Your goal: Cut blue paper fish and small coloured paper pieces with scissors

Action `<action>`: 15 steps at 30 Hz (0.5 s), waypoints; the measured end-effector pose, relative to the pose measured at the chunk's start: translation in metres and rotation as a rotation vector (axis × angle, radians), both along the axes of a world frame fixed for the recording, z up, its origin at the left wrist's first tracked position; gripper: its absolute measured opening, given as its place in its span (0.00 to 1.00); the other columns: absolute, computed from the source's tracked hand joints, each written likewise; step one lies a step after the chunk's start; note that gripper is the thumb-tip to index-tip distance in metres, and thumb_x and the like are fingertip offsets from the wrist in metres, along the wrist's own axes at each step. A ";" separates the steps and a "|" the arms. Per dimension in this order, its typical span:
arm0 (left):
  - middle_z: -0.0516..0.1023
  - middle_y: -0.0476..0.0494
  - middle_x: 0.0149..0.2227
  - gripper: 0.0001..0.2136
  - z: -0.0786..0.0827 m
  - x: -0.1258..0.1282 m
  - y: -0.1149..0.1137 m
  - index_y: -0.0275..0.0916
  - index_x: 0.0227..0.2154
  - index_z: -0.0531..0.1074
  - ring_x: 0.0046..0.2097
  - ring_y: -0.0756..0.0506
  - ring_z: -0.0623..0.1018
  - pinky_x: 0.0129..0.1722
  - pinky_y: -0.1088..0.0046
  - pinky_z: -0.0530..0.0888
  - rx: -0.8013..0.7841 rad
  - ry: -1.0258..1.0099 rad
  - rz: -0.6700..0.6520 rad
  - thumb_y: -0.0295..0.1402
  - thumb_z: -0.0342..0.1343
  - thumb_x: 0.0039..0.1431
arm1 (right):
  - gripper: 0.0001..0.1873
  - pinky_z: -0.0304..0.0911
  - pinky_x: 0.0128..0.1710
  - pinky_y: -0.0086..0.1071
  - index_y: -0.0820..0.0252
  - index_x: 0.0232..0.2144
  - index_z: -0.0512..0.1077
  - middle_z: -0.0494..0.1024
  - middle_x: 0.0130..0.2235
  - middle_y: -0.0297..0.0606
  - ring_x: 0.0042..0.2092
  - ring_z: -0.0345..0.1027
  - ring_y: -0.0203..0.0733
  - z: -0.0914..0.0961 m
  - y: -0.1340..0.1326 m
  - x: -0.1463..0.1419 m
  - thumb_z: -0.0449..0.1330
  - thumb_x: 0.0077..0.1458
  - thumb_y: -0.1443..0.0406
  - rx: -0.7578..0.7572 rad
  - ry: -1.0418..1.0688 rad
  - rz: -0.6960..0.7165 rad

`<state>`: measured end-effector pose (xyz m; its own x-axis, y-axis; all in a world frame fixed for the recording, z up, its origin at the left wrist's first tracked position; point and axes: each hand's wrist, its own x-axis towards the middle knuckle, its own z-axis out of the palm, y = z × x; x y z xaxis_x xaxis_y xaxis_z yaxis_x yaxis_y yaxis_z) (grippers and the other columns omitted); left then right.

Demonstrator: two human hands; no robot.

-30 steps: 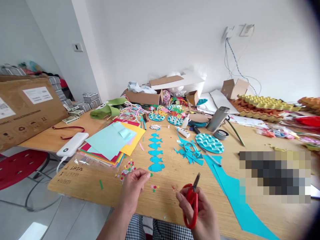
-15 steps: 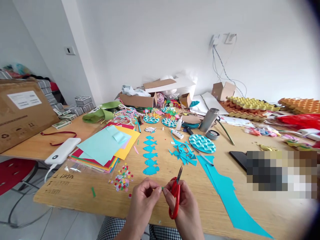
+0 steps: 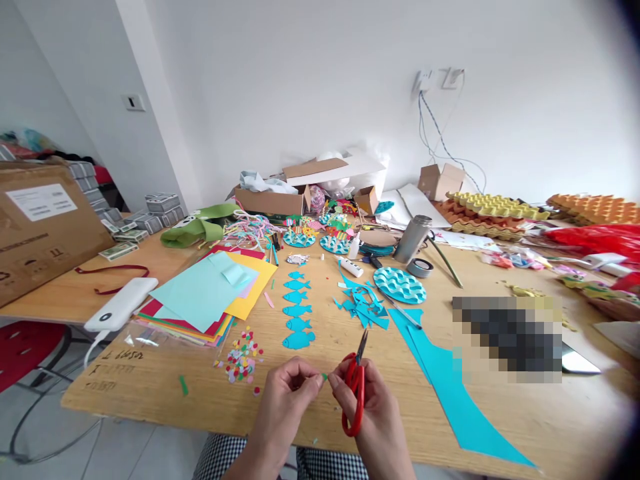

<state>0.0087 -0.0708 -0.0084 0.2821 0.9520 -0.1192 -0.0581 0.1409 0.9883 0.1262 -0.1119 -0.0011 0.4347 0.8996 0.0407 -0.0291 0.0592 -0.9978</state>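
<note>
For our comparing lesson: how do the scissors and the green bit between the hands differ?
The scissors are far larger than the tiny green bit. The scissors have red handles; the bit is green. The right hand carries the scissors; the bit shows between it and the left hand. Both are held.

Prob. a craft rm: scissors (image 3: 360, 400), plus a wooden tbl (image 3: 210, 403) w/ coloured paper (image 3: 197, 293), paper fish (image 3: 299, 340) & egg trays (image 3: 500, 205).

Black-and-white finely checked fabric legwear (image 3: 220, 457) is worn; the left hand (image 3: 291, 388), the right hand (image 3: 376, 403) and both forearms (image 3: 251, 461) are seen bare.
</note>
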 end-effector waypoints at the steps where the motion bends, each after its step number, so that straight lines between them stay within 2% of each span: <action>1: 0.59 0.54 0.19 0.12 0.000 0.001 0.000 0.37 0.20 0.69 0.23 0.52 0.57 0.23 0.76 0.56 0.010 0.001 0.001 0.40 0.58 0.50 | 0.16 0.59 0.23 0.27 0.58 0.28 0.68 0.72 0.26 0.32 0.27 0.63 0.37 0.000 0.000 0.000 0.66 0.47 0.54 -0.003 -0.011 -0.001; 7: 0.63 0.52 0.22 0.12 0.000 0.004 0.008 0.37 0.20 0.68 0.26 0.50 0.61 0.27 0.74 0.59 0.114 0.063 -0.030 0.38 0.56 0.52 | 0.15 0.58 0.21 0.27 0.58 0.27 0.67 0.70 0.26 0.32 0.25 0.61 0.36 -0.005 0.008 0.006 0.65 0.48 0.54 0.015 -0.103 0.012; 15: 0.64 0.52 0.21 0.08 -0.003 0.006 0.025 0.37 0.23 0.70 0.26 0.50 0.62 0.26 0.75 0.58 0.055 0.134 -0.112 0.35 0.55 0.51 | 0.12 0.58 0.27 0.29 0.57 0.28 0.65 0.68 0.26 0.31 0.28 0.60 0.37 -0.012 0.021 0.016 0.61 0.53 0.57 0.001 -0.205 0.115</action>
<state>0.0146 -0.0460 -0.0113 0.3715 0.9218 -0.1113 0.0875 0.0846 0.9926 0.1426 -0.0908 -0.0130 0.3116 0.9428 0.1186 0.1677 0.0683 -0.9835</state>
